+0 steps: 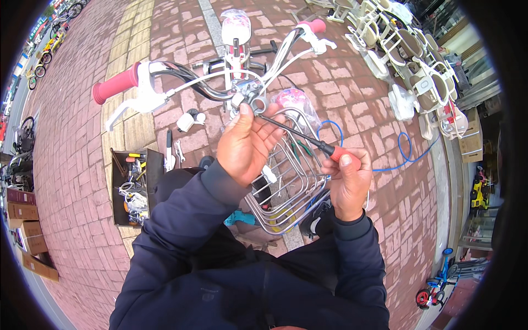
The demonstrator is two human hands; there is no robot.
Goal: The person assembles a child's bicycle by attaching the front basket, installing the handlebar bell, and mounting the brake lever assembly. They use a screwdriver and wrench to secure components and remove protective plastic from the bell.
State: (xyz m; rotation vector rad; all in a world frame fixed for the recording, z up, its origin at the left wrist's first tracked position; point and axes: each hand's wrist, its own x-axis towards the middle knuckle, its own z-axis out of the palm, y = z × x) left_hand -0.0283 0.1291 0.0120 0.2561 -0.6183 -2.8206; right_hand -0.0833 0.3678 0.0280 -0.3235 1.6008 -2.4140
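A small bicycle's chrome handlebar spans the upper middle, with pink grips and white brake levers. At its centre, my left hand pinches a silver ring-shaped clamp between thumb and fingers. My right hand is closed round the red handle of a screwdriver. The dark shaft slants up and left, its tip beside the left fingers at the clamp; the exact contact is hidden. Below the hands stands a wire basket.
An open toolbox full of tools lies left, near a wrench and a white part. Blue cord trails to the right. White child seats crowd the upper right; cardboard boxes stand far left.
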